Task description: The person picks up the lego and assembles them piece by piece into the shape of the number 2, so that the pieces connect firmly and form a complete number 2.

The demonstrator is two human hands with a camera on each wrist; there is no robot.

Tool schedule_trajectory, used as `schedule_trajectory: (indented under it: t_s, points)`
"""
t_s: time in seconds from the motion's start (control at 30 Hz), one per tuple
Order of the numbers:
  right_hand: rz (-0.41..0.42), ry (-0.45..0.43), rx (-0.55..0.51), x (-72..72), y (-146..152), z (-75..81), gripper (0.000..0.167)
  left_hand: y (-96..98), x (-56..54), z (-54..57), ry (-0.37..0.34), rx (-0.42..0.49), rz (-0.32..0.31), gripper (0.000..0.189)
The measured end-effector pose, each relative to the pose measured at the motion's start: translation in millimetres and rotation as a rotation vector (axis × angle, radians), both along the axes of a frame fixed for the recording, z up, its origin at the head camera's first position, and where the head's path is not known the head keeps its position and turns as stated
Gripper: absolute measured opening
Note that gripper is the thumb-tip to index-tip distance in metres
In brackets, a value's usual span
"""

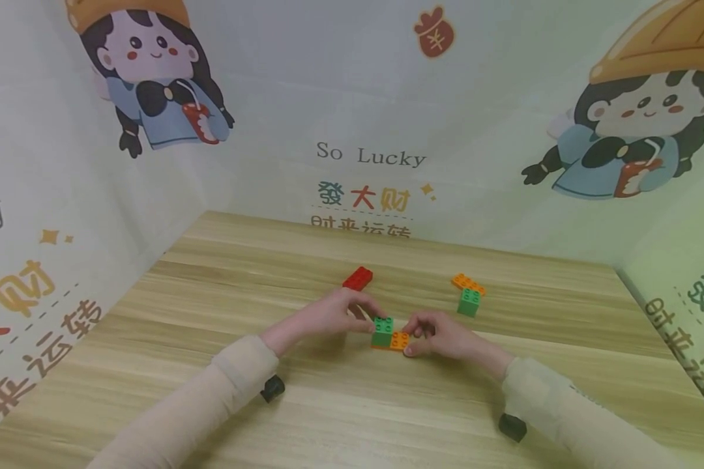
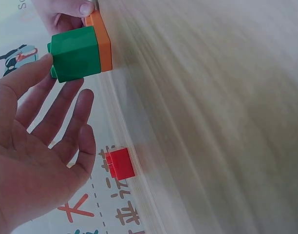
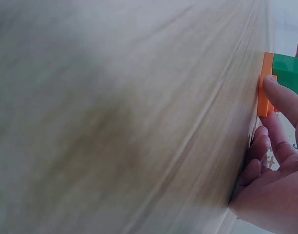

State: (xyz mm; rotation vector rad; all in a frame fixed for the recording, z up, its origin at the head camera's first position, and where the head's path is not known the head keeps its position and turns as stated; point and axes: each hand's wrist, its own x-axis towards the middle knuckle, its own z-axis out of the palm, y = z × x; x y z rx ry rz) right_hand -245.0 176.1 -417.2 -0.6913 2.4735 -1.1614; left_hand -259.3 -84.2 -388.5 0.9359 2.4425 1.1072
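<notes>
A green block (image 1: pixel 382 332) with studs on top stands on the left end of a flat orange building brick (image 1: pixel 400 341), which lies on the table. My left hand (image 1: pixel 341 310) holds the green block at its top edge between thumb and forefinger. In the left wrist view the other fingers (image 2: pixel 83 109) are loosely bent beside it. At the orange brick's right end, my right hand (image 1: pixel 442 333) pinches it with thumb and forefinger. The right wrist view shows the thumb (image 3: pixel 284 97) against the orange brick's near side, with the other fingers curled below.
Behind my left hand lies a red brick (image 1: pixel 358 279). Farther back on the right, another green block (image 1: pixel 469 302) stands in front of a second orange brick (image 1: pixel 468 284). Printed cloth (image 1: pixel 270 117) hangs around the wooden table (image 1: pixel 328 417).
</notes>
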Motion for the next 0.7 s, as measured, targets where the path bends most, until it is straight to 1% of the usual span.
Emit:
schedule_trajectory:
  t_s: [0.07,0.17,0.37,0.53,0.63,0.7]
  points:
    - [-0.007,-0.004,0.01,-0.7,-0.2,-0.6,0.025,-1.1,-1.2,0.6,0.01,0.0,-0.004,0.031]
    - [-0.009,-0.002,0.018,-2.4,0.2,-2.7,0.025,-3.8,-5.5,1.3,0.035,0.023,-0.002,0.036]
    - [-0.006,-0.012,-0.002,-1.5,0.6,-2.2,0.026,-11.1,-18.2,7.6,0.093,0.073,0.047,0.037]
    - [-0.004,-0.02,-0.026,-0.5,1.1,-0.9,0.027,-15.3,-28.9,14.2,0.102,0.1,0.121,0.04]
    - [-0.003,-0.022,-0.025,-0.6,0.8,-1.1,0.028,-17.6,-32.5,18.2,0.085,0.107,0.173,0.043]
    - [-0.002,-0.022,-0.02,-0.4,0.2,-1.0,0.028,-19.0,-34.9,19.7,0.086,0.109,0.193,0.044]
